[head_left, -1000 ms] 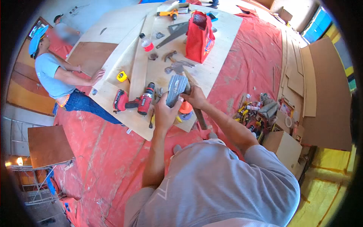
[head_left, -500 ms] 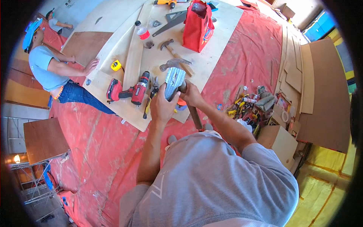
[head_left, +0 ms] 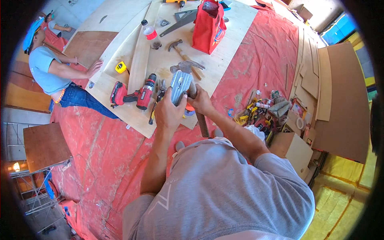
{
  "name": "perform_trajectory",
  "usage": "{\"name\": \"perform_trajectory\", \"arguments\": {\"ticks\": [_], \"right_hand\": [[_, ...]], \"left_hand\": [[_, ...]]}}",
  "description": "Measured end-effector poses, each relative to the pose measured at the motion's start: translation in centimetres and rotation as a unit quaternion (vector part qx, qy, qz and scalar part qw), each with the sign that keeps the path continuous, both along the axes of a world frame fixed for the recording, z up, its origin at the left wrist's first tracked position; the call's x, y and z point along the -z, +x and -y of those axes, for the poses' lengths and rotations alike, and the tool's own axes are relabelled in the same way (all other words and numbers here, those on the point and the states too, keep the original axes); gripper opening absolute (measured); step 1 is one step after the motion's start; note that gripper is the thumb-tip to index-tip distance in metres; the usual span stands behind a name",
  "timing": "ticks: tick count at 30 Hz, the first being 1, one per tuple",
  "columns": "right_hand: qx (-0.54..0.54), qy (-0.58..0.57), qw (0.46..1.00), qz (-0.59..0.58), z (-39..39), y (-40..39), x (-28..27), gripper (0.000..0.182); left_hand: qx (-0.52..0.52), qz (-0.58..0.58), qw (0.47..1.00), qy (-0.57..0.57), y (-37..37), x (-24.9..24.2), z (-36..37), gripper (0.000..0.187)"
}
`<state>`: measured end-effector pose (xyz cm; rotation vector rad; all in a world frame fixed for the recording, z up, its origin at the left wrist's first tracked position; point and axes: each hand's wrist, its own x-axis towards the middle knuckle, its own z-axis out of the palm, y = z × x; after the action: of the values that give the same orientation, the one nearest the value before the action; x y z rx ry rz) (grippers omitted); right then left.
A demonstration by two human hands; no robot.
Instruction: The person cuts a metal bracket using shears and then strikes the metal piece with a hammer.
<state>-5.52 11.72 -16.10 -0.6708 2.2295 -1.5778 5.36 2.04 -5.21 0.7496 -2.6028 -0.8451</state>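
In the middle of the head view, my left hand (head_left: 169,110) is closed around a short, silver, ribbed metal piece (head_left: 181,83), its thumb pressed along the near side. My right hand (head_left: 202,102) grips a claw hammer (head_left: 203,125) by its dark wooden handle, right beside the metal piece. The hammer's head points up and away, and the handle's end hangs down towards my body. Just beyond lies a second hammer (head_left: 175,44) with a lighter handle. Left of my hands are a red cordless drill (head_left: 145,96) and pliers (head_left: 161,86).
On the plywood table (head_left: 234,36) stand a red bag (head_left: 208,30) and a bottle (head_left: 149,31), near a handsaw (head_left: 178,26) and yellow tape measure (head_left: 121,67). A co-worker (head_left: 48,66) touches the left edge. Piled tools (head_left: 260,114) lie on red floor sheeting (head_left: 108,156).
My view has shifted slightly, so the table and tools sit a little further left. The metal piece and hammer stay in my hands, with the metal piece tilted slightly differently.
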Motion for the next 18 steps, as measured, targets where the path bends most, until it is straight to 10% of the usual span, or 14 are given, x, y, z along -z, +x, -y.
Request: {"name": "perform_trajectory", "arguments": {"ticks": [12, 18], "right_hand": [[-0.039, -0.111, 0.993, 0.024, -2.3, -2.0, 1.0, 0.035], [-0.071, 0.089, 0.984, -0.14, -8.5, -4.4, -12.5, 0.034]], "left_hand": [[-0.001, 0.041, 0.999, 0.033, 0.1, -1.6, 1.0, 0.048], [-0.005, 0.049, 0.997, 0.052, -0.1, -1.4, 0.8, 0.044]]}}
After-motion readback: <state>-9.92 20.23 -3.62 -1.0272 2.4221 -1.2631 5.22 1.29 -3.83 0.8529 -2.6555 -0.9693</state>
